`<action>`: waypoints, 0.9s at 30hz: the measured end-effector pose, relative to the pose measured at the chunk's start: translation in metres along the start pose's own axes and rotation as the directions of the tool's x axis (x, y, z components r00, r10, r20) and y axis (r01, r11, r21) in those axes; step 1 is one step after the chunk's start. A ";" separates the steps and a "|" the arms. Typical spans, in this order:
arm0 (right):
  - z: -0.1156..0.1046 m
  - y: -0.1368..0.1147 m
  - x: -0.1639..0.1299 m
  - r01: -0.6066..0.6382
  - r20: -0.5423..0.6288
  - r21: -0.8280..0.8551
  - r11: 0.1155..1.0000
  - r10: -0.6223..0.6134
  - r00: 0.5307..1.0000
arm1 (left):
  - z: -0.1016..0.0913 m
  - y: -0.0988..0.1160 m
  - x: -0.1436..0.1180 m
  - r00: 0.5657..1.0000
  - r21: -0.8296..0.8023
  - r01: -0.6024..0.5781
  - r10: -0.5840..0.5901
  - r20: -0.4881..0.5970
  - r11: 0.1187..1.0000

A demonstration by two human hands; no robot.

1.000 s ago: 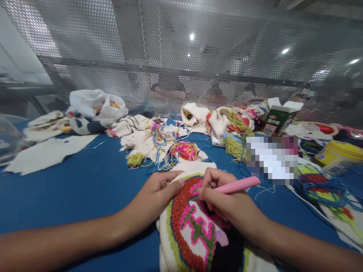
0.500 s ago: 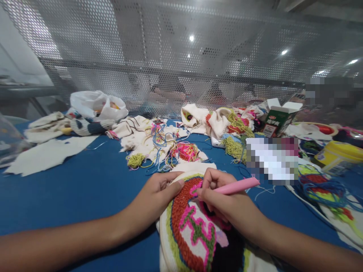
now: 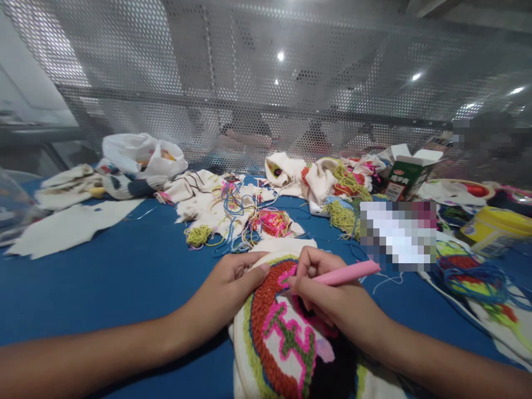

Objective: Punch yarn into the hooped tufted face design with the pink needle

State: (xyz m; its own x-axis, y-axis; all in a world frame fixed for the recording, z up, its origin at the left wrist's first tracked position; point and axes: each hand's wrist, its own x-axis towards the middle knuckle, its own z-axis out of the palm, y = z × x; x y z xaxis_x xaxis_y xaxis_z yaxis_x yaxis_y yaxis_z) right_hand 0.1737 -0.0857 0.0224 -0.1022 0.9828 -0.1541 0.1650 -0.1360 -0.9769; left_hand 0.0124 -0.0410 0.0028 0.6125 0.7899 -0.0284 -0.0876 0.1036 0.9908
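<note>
In front of me lies an embroidery hoop (image 3: 238,338) with white cloth stretched in it, worked in rust-red, pink, green, lime and black yarn. My left hand (image 3: 236,282) grips the hoop's upper left rim, thumb on top of the cloth and fingers over the far edge. Pinched in my right hand (image 3: 328,285) is a punch needle with a pink handle (image 3: 351,272), tilted up to the right. Its thin tip points left and down at the cloth, near the pink and rust-red stitches; whether the tip is in the cloth is hard to see.
Beyond the hoop, yarn scraps (image 3: 272,221) and cloth pieces (image 3: 286,169) lie heaped. A white plastic bag (image 3: 141,155) stands at the back left, a green box (image 3: 409,174) at the back right. Rightward are a yellow-lidded tub (image 3: 499,227) and a white cable (image 3: 461,313). A perforated metal screen (image 3: 249,100) closes the back.
</note>
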 end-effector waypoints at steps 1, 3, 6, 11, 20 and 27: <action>0.000 0.000 0.000 0.000 0.001 -0.002 1.000 0.000 1.000 | 0.000 0.000 0.000 1.000 -0.003 0.001 -0.001 0.002 1.000; 0.000 0.000 0.000 0.001 0.000 -0.007 1.000 -0.001 1.000 | 0.000 0.000 0.000 1.000 -0.007 0.010 -0.010 0.007 1.000; 0.000 0.001 0.001 0.004 0.005 0.000 1.000 -0.004 1.000 | 0.000 0.000 0.000 1.000 0.005 0.009 -0.009 -0.004 1.000; -0.001 0.003 0.002 0.010 0.005 0.002 1.000 -0.010 1.000 | 0.001 -0.001 0.000 1.000 0.001 -0.003 0.003 -0.008 1.000; -0.002 0.002 0.000 0.041 0.023 -0.003 0.999 -0.041 0.999 | -0.001 -0.001 0.000 1.000 0.010 -0.015 0.015 -0.014 1.000; -0.002 -0.002 0.000 0.053 0.020 0.017 0.998 -0.054 0.998 | -0.001 -0.001 0.001 1.000 0.018 -0.009 0.009 -0.004 1.000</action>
State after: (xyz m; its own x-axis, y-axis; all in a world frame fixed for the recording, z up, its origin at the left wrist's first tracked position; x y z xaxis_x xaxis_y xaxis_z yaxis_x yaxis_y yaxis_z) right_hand 0.1750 -0.0852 0.0242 -0.1303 0.9860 -0.1045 0.1425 -0.0857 -0.9861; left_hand 0.0124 -0.0401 0.0016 0.6083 0.7935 -0.0197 -0.0794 0.0856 0.9932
